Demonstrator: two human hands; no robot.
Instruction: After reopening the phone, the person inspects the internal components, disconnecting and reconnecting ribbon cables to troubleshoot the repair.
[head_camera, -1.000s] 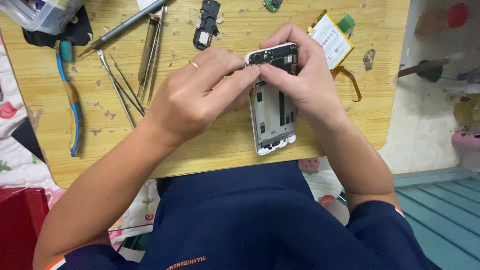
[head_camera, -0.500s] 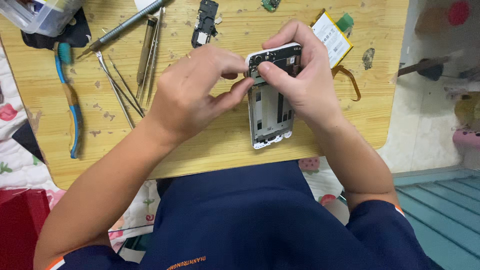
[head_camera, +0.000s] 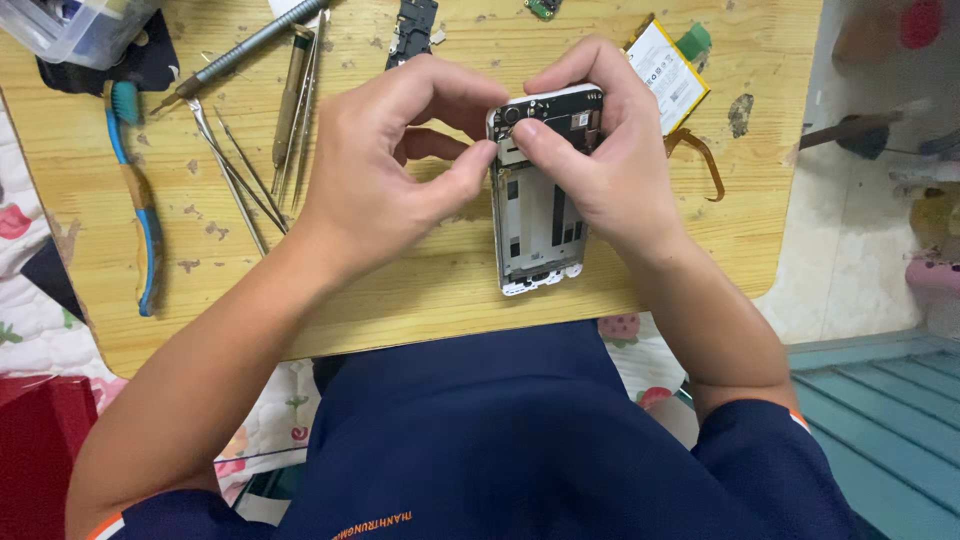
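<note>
An opened white phone frame (head_camera: 535, 225) lies lengthwise on a wooden board (head_camera: 420, 290), its dark circuit board at the far end. My right hand (head_camera: 600, 165) grips the frame's top right side, thumb pressing on the upper part. My left hand (head_camera: 385, 165) curls over the top left corner, its thumb and fingertips pinching at the circuit board near the camera. What sits between the fingertips is hidden.
Tweezers (head_camera: 235, 175), a metal pry tool (head_camera: 292, 95) and a screwdriver (head_camera: 245, 45) lie at the left, beside a blue toothbrush (head_camera: 135, 190). A phone battery (head_camera: 668, 68) and an orange flex cable (head_camera: 705, 160) rest at the right. A dark phone part (head_camera: 412, 28) sits at the top.
Both hands and the phone have shifted slightly towards the far end of the board. My left fingers have curled tighter over the phone's top corner.
</note>
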